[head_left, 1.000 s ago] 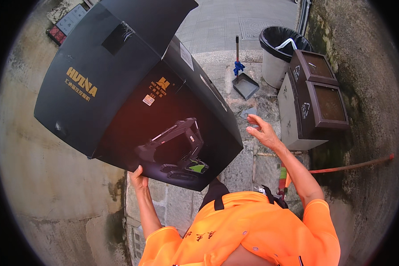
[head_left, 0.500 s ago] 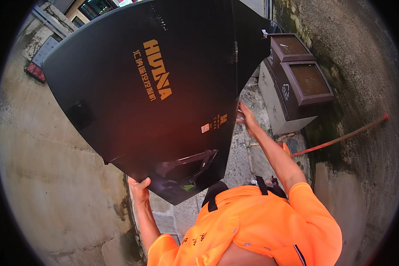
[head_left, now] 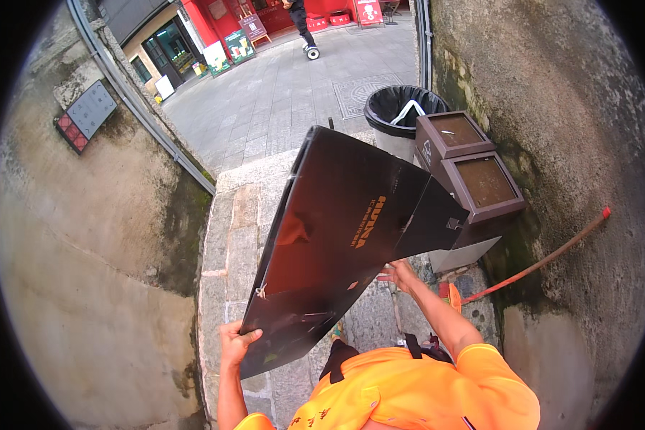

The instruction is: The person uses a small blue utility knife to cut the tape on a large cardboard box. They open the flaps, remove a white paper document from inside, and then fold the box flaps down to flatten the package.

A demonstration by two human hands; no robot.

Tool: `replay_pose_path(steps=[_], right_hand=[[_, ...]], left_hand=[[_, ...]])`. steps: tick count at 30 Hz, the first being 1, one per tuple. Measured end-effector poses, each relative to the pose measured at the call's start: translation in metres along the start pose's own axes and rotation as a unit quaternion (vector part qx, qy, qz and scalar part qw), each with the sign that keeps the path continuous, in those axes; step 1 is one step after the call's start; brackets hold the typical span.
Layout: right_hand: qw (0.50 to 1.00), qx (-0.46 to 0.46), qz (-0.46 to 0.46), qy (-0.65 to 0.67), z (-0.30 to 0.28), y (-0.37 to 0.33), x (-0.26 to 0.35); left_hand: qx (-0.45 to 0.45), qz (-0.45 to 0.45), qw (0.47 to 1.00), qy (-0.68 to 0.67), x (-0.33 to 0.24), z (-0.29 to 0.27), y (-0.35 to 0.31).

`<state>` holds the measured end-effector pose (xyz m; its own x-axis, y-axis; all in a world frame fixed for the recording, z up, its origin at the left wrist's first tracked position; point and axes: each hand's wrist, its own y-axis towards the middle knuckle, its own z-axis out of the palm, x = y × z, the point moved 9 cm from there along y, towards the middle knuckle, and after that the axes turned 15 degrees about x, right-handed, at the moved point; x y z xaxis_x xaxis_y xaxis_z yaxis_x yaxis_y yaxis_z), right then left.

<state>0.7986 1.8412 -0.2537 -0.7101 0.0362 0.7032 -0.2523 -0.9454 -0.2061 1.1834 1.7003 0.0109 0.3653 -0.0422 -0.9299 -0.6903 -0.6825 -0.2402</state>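
A large black flattened cardboard box with orange print is held tilted in front of me. My left hand grips its lower left edge, thumb on the near face and fingers behind. At the lower right edge is my right hand, its palm and fingers supporting the cardboard from below, partly hidden by it. The box's right flap overlaps a brown-topped double bin in the picture; whether they touch I cannot tell.
Behind the double bin stands a round bin with a black liner. An orange broom leans on the right wall. Another wall rises on the left. Beyond the stone paving, a person rides a small wheeled board.
The cardboard has swung lower and farther from my head, now seen more edge-on along its left. The round bin and the street beyond have come into view. Both hands keep their hold.
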Motion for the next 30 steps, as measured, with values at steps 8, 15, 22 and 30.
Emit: replay_pose_path(steps=[8,15,22,30], right_hand=[[0.979,0.01,0.181,-0.09,0.01,-0.03,-0.062],[0.956,-0.037,0.24,-0.163,-0.04,-0.085,-0.068],[0.904,-0.27,0.25,-0.216,-0.181,-0.222,-0.042],[0.79,-0.407,0.305,-0.342,-0.267,-0.376,-0.009]], left_hand=[[-0.01,-0.057,0.981,0.187,0.045,-0.001,0.022],[0.036,-0.105,0.929,0.352,0.114,0.012,0.035],[0.101,-0.161,0.862,0.471,0.195,0.034,0.014],[0.174,-0.264,0.814,0.487,0.282,0.048,-0.03]])
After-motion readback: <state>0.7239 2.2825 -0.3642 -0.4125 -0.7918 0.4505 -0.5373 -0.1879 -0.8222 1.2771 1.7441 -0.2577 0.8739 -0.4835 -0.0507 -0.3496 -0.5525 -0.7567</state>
